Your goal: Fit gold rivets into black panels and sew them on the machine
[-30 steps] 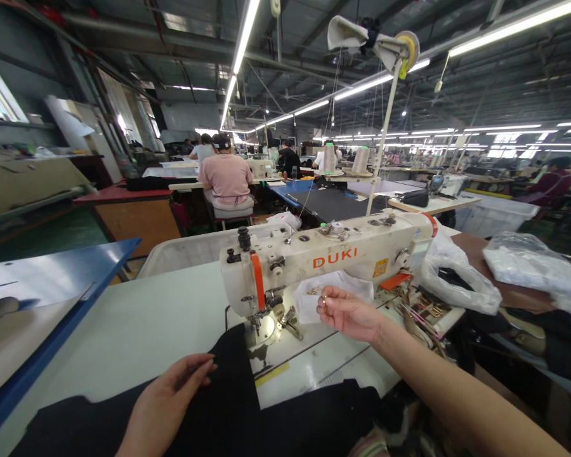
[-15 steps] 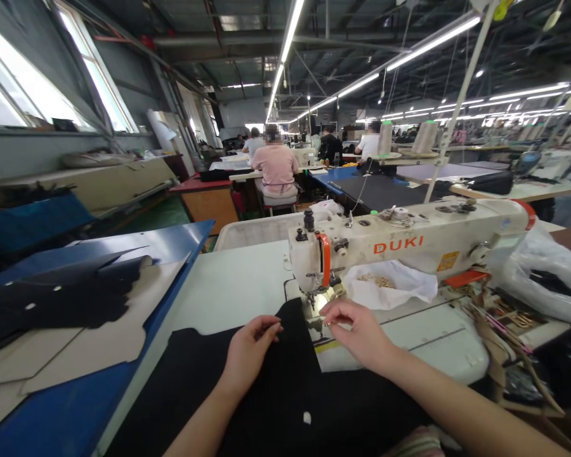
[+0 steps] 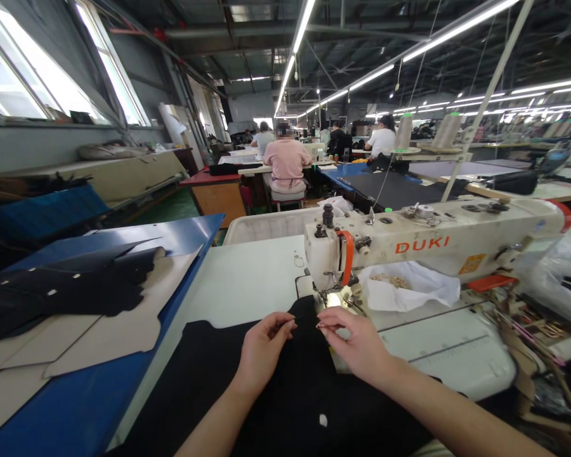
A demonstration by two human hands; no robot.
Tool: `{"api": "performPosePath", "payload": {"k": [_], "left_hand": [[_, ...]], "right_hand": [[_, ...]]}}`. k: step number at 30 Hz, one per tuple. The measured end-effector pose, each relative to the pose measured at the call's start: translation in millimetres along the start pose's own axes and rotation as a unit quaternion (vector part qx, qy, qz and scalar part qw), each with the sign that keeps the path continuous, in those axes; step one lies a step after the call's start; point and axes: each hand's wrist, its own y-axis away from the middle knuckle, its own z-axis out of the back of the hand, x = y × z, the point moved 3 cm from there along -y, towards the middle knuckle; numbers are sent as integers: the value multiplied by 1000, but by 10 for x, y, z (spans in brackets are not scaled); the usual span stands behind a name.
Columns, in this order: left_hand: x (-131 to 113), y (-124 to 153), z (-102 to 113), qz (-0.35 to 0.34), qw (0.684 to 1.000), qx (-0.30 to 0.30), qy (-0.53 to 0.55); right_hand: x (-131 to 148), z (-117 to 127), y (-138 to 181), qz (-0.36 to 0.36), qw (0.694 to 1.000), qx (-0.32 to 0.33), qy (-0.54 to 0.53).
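Observation:
Black fabric (image 3: 285, 393) with a small white mark lies over the near table and reaches up to the sewing machine (image 3: 380, 244). Above it, the fingers of my left hand (image 3: 265, 349) are pinched together; a thin dark bit seems to stick out from the tips, too small to name. Opposite, my right hand (image 3: 356, 339) pinches a small shiny metal piece (image 3: 320, 326) between thumb and fingers. The two sets of fingertips face each other a short gap apart, just in front of the lit needle area (image 3: 334, 299).
A white pouch (image 3: 423, 292) of small gold-coloured metal pieces sits under the machine arm. On the left, a blue table (image 3: 95, 374) carries black and beige cut panels (image 3: 118, 343). A pale bin (image 3: 266, 228) stands behind the machine table. A person in pink (image 3: 287, 162) sits farther back.
My right hand has come away from the needle area toward my left hand, bringing the small metal piece with it. The fingertips are closer together. The view has shifted slightly left.

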Motion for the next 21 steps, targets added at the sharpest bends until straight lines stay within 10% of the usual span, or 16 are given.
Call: {"api": "performPosePath", "payload": {"k": [6,11,21], "left_hand": [[-50,81,12,-94,992,-20,-86],[-147,165,-13,-169,978,-15,-123],[-157,167,-51,-149,979,3,-137]], "right_hand": [[-22,-47,-8,32,998,-8,54],[-124,-150,-85,-80,996,-26,-43],[-171,-383,-71,-171,961,-9,-218]]}}
